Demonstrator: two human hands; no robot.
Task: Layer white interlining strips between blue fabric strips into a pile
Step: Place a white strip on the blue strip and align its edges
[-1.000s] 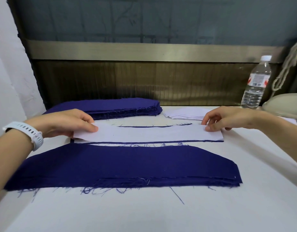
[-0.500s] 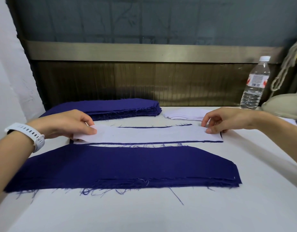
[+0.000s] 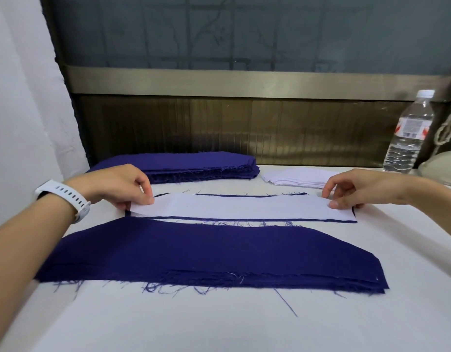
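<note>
A white interlining strip [image 3: 242,206] lies across a blue fabric strip whose thin edges [image 3: 244,220] show along its near and far sides. My left hand [image 3: 118,185] pinches the strip's left end, which is lifted a little. My right hand [image 3: 354,189] pinches the right end against the table. A wide pile of blue fabric strips [image 3: 209,252] lies in front of it. Another blue pile [image 3: 194,165] sits at the back left, and a small stack of white interlining strips [image 3: 300,177] at the back right.
A clear water bottle [image 3: 407,133] stands at the back right beside a pale rounded object [image 3: 442,168] and a hanging cord [image 3: 447,125]. A dark panelled wall runs behind the white table [image 3: 219,323]. Loose blue threads trail off the near pile.
Both hands have stayed at the ends of the white strip. Its left end has shifted slightly over the blue strip beneath; the piles have not moved.
</note>
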